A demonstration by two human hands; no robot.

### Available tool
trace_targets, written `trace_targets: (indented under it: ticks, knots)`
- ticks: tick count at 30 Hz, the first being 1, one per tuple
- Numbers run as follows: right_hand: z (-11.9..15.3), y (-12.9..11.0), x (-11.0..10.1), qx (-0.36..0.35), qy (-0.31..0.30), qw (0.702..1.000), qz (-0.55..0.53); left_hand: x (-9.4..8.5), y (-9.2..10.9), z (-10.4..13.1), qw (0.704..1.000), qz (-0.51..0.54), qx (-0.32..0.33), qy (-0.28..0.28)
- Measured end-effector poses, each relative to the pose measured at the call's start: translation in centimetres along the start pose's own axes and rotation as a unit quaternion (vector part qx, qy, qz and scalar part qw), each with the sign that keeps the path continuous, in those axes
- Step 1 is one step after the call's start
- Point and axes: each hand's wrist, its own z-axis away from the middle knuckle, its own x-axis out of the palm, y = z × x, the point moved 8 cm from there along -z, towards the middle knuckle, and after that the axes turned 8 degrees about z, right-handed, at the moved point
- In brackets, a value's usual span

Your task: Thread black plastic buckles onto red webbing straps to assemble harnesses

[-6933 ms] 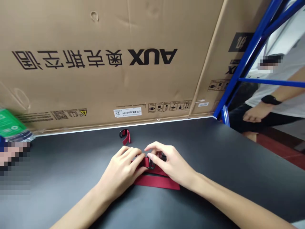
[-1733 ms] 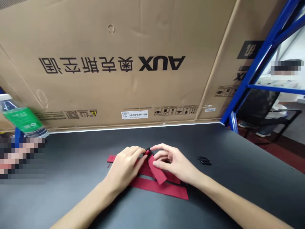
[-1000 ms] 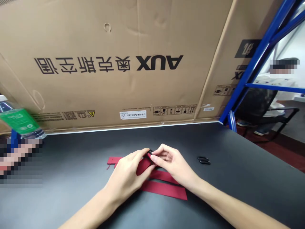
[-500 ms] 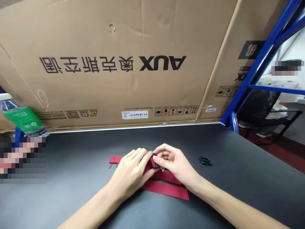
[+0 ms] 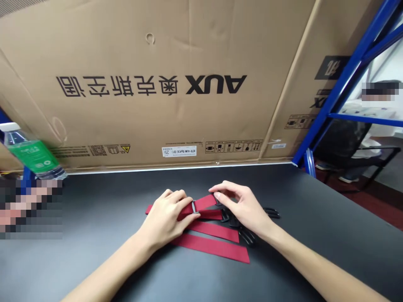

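red webbing strap [image 5: 205, 203] has straightened out, left hand [image 5: 170, 212] pinching it by the slider [image 5: 194, 207], right hand [image 5: 244, 205] pinching its end, so threading looks sorted imo

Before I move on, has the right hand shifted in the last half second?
Yes. Judged against the white label on the cardboard box, the right hand has moved rightward and slightly toward the box.

Bare forearms [image 5: 110, 268] converge. The left hand [image 5: 166, 216], palm down, grips between thumb and forefinger. The right hand [image 5: 244, 205] pinches likewise, its other fingers apparently curled beneath.
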Motion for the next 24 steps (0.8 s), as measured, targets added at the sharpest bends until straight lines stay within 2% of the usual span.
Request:
trace_targets:
  ticks: [4, 7, 14, 19, 24]
  knots:
    - [0.4, -0.6, 1.5, -0.033, -0.086, 0.993, 0.073, 0.0, 0.5, 0.6, 0.999, 0.021, -0.001, 0.033]
    - [0.7, -0.7, 2.1, -0.051, -0.093, 0.992, 0.074, -0.2, 1.5, 0.7, 0.997, 0.030, 0.023, 0.066]
    - [1.3, -1.0, 3.5, -0.046, -0.138, 0.989, 0.007, 0.2, 3.1, 0.7, 0.991, 0.009, 0.118, 0.057]
    - [0.9, -1.2, 3.0, -0.041, -0.130, 0.991, 0.013, 0.0, 2.9, 0.5, 0.991, 0.016, 0.125, 0.052]
    - [0.1, -1.3, 0.2, -0.042, -0.063, 0.996, 0.043, -0.9, 0.6, 0.2, 0.996, -0.008, 0.080, 0.046]
